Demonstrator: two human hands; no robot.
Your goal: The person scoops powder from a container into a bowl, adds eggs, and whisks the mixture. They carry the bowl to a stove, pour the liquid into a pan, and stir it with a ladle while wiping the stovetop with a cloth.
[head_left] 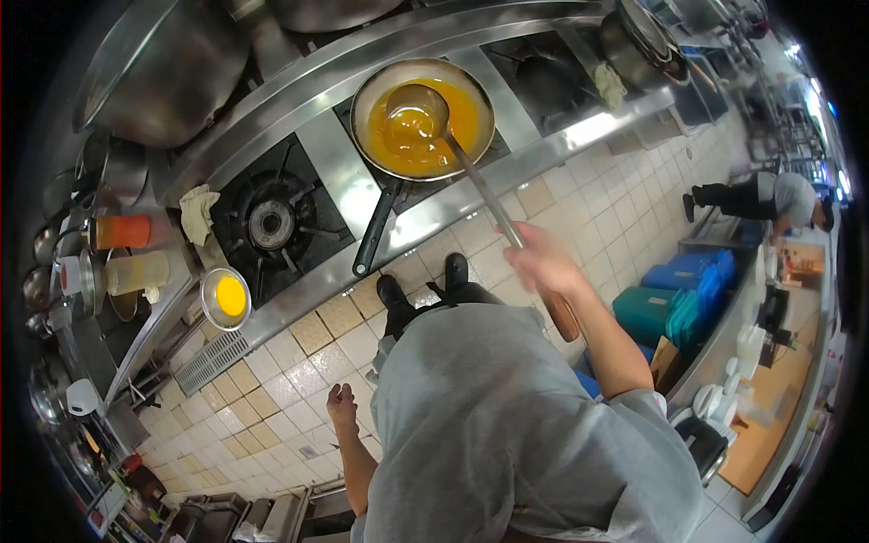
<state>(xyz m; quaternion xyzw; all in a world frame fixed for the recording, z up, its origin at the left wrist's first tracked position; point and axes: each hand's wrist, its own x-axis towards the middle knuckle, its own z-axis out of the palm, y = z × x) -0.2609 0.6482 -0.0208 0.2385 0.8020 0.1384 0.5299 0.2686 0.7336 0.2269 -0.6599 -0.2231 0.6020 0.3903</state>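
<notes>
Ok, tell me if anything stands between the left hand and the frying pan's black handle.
Nothing visible blocks the way from the left hand to the black handle. The hand hangs low, though, so it would probably need to rise over the stove's front rim. The ladle in the right hand is off that path.

Ahead of right hand [540,260]: ladle [482,183] slants over stove edge [421,224], its bowl inside raised pan rim [364,109] | ahead-left: pan handle [376,231] juts out | between grip and handle: open gap over floor tiles [466,233] | right: bins [650,310], well apart | behind-left: wearer's torso [507,407] blocks
</notes>
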